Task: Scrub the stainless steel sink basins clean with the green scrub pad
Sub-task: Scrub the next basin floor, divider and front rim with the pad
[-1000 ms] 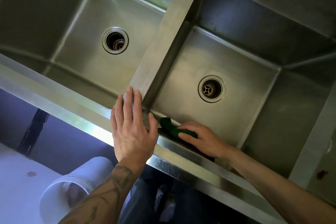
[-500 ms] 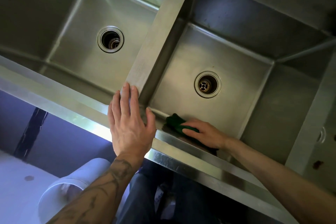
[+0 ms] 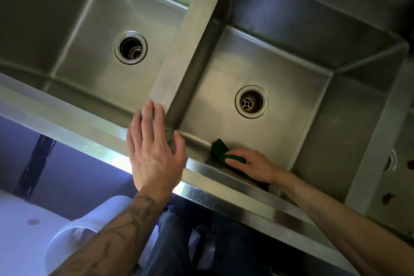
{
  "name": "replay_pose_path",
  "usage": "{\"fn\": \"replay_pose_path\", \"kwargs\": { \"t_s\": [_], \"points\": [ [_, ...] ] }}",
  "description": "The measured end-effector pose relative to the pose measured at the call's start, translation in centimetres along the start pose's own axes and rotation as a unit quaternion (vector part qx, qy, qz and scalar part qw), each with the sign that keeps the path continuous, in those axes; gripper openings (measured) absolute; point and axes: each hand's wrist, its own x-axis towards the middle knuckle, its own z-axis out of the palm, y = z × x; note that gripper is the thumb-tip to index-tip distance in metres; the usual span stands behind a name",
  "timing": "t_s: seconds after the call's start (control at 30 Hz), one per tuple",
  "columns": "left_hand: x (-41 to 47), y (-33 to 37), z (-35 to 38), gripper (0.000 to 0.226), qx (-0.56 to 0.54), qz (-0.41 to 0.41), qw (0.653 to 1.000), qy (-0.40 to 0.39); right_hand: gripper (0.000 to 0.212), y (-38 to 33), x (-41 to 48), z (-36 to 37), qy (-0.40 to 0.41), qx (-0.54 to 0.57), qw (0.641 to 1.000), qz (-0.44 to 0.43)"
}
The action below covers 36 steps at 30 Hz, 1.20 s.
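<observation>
The left hand (image 3: 154, 154) lies flat, fingers straight and spread, on the near rim (image 3: 89, 132) where the divider (image 3: 190, 51) meets it; the right hand (image 3: 255, 167) curls over the green scrub pad (image 3: 218, 151), holding it against the near wall of the right basin (image 3: 280, 69), by its left corner.

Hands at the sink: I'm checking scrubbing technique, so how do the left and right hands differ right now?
The left hand lies flat, fingers straight, on the front rim, fingertips at the divider; the right hand curls its fingers round the green scrub pad. The left hand is outside the basins; the right hand reaches into the right basin, against its front wall. Both are bare and near the sink's front edge.
</observation>
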Motion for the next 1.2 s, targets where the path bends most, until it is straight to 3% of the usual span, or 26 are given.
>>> {"fn": "replay_pose_path", "kwargs": {
  "t_s": [0.17, 0.4, 0.63, 0.8, 1.0, 1.2],
  "points": [
    [0.1, 0.1, 0.0, 0.066, -0.004, -0.001, 1.000, 0.008, 0.033, 0.0, -1.4, -0.1, 0.027, 0.095, 0.993, -0.070],
    [0.1, -0.1, 0.3, 0.067, -0.007, 0.005, 1.000, 0.018, 0.033, 2.1, 1.3, -0.2, -0.016, 0.013, 0.998, 0.051],
    [0.1, -0.2, 0.5, 0.066, -0.007, 0.006, 1.000, 0.026, 0.030, 0.7, -3.9, -0.8, 0.021, 0.080, 0.994, -0.075],
    [0.0, -0.2, 0.5, 0.065, -0.005, 0.007, 1.000, 0.028, 0.034, 1.4, -2.7, -1.2, -0.010, 0.028, 0.999, 0.037],
    [-0.1, -0.2, 0.6, 0.064, -0.007, 0.008, 0.999, 0.034, 0.031, -0.9, -4.7, -0.8, 0.030, 0.103, 0.991, -0.082],
    [-0.1, -0.4, 0.7, 0.064, -0.007, 0.012, 0.999, 0.039, 0.029, 0.7, -4.3, -1.6, 0.001, 0.042, 0.999, 0.013]
  ]
}}
